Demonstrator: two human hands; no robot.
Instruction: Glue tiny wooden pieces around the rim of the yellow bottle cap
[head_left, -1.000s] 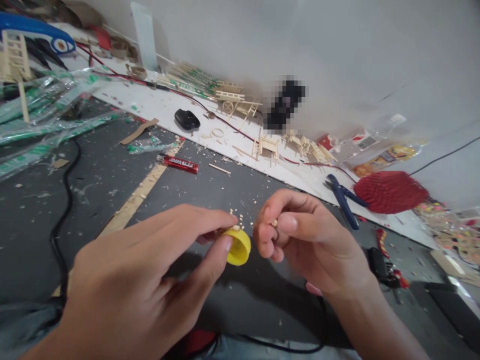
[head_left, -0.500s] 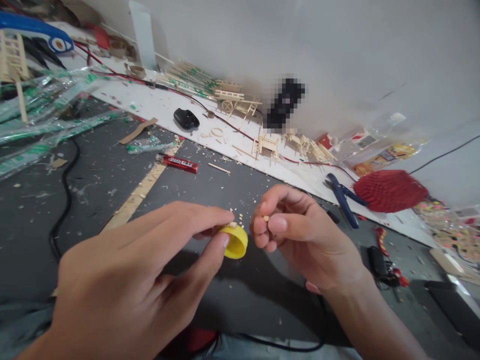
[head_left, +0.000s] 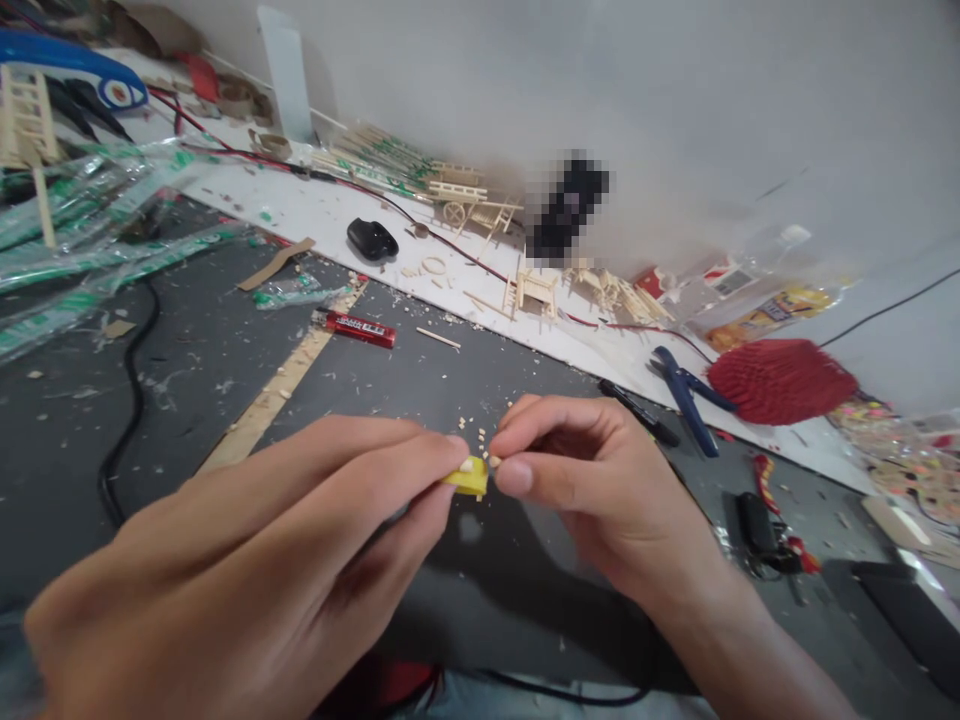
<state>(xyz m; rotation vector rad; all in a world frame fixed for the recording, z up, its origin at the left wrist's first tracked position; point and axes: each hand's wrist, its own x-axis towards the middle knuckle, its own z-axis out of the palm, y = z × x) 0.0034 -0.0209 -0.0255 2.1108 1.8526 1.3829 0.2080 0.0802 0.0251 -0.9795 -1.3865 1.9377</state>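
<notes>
My left hand [head_left: 247,560] pinches a small yellow cap [head_left: 468,477] between thumb and fingers, with a pale bit sitting on its rim. My right hand [head_left: 592,490] is closed in a pinch, thumb and forefinger holding a tiny pale wooden piece [head_left: 494,461] right against the cap's edge. Both hands hover over a dark grey mat [head_left: 420,380] strewn with wood crumbs.
A red lighter [head_left: 355,326], a wooden strip [head_left: 270,395] and a black cable [head_left: 127,400] lie on the mat. Behind are a white board [head_left: 330,215] with small wooden models [head_left: 536,290], a black object [head_left: 372,239], blue pliers [head_left: 686,400], a black pen [head_left: 637,412] and a red woven piece [head_left: 780,380].
My right hand moved left, bringing the tiny piece to the cap's rim. My left hand tilted the cap so its edge faces me. The black pen is now uncovered.
</notes>
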